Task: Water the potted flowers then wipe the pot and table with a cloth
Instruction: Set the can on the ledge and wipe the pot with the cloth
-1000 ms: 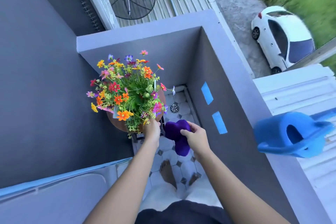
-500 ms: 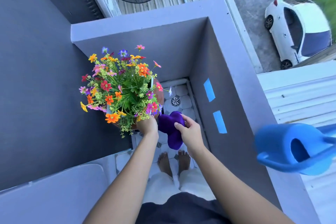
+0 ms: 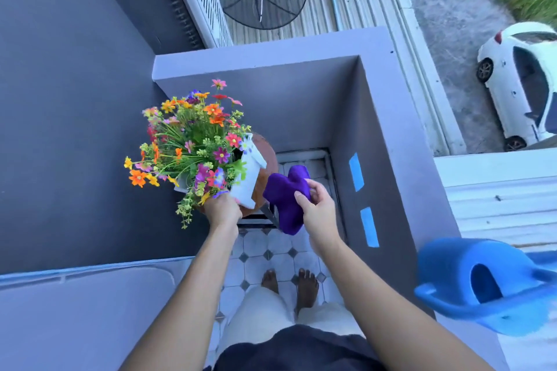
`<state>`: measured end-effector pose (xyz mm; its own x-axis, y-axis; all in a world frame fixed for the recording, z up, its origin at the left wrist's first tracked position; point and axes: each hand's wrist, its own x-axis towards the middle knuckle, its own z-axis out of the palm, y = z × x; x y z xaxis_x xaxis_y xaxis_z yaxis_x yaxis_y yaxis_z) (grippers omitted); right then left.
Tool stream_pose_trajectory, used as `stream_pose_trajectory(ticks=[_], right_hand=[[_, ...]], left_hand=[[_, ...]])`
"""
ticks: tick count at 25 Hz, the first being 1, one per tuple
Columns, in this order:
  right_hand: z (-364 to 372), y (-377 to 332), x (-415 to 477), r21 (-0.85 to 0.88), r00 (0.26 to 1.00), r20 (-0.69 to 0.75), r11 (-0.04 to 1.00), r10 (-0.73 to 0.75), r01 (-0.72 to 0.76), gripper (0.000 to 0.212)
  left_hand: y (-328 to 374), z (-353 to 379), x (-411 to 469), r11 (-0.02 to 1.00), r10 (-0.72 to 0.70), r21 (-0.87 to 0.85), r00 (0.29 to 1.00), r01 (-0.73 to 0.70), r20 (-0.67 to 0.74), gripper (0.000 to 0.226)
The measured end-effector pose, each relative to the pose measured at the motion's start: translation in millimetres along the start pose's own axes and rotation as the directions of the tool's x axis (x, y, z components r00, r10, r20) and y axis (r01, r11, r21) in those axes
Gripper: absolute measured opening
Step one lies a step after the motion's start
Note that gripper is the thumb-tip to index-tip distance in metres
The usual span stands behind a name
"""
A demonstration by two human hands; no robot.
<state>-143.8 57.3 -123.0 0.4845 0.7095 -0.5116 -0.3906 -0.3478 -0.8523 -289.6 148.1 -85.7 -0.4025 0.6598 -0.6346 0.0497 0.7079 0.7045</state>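
Head view, left to right. The flowers (image 3: 193, 141) spread over the white pot (image 3: 251, 181), which leans on the small round table (image 3: 269, 156). The left hand (image 3: 221, 209) grips the pot at its near side, under the blooms. Just right of the pot hangs the purple cloth (image 3: 284, 199), pinched between thumb and fingers of the right hand (image 3: 319, 208), close to the pot wall but, as far as I can tell, apart from it. At far right the blue watering can (image 3: 482, 283) rests on the parapet ledge (image 3: 401, 141).

Hazards, as I judge them: the leaning pot could slip off the small tabletop if the wipe pushes against a loose hold, and a backward sweep of the right elbow could knock the can off the ledge.

Not legible: the pot's base and its contact with the table, the left fingertips, any wetness on the pot or table, and the can's spout, which the frame edge cuts off.
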Motion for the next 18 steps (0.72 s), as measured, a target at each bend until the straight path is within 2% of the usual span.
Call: stream_pose_trajectory(ticks=[2, 4, 7, 10, 12, 15, 16, 18], right_hand=[[6.5, -8.4, 0.2, 0.038, 0.998, -0.008, 0.998, -0.055, 0.056, 0.031], [14.0, -24.9, 0.3, 0.040, 0.983, -0.027, 0.982, -0.182, 0.183, 0.031], [33.5, -59.6, 1.3, 0.012, 0.928, -0.021, 0.928, -0.372, 0.372, 0.028], [58.4, -90.5, -2.1, 0.019, 0.882, 0.012, 0.882, -0.471, 0.470, 0.027], [70.9, -104.6, -4.7, -0.004, 0.856, 0.048, 0.857, -0.514, 0.515, 0.028], [83.2, -111.9, -21.7, -0.001, 0.829, 0.128, 0.836, -0.544, 0.549, 0.032], [86.6, -108.9, -30.9, -0.003, 0.816, 0.171, 0.828, -0.551, 0.560, 0.033], [92.1, -99.8, -49.0, -0.008, 0.762, 0.276, 0.792, -0.585, 0.611, 0.034]], left_hand=[[9.6, -13.0, -13.4, 1.000, 0.025, -0.005, 0.999, -0.025, 0.047, 0.028], [20.4, -27.5, -23.5, 0.997, 0.074, 0.007, 0.992, -0.075, 0.102, 0.027], [44.8, -47.6, -44.1, 0.990, 0.135, 0.023, 0.974, -0.141, 0.179, 0.026], [64.9, -56.4, -62.0, 0.980, 0.167, 0.065, 0.953, -0.189, 0.254, 0.027], [74.4, -56.3, -66.4, 0.963, 0.210, 0.112, 0.942, -0.245, 0.262, 0.029], [92.3, -57.8, -72.4, 0.911, 0.275, 0.260, 0.941, -0.321, 0.199, 0.032], [96.6, -56.8, -74.4, 0.909, 0.296, 0.241, 0.933, -0.341, 0.203, 0.031], [105.8, -54.5, -80.0, 0.932, 0.325, 0.085, 0.918, -0.351, 0.228, 0.030]])
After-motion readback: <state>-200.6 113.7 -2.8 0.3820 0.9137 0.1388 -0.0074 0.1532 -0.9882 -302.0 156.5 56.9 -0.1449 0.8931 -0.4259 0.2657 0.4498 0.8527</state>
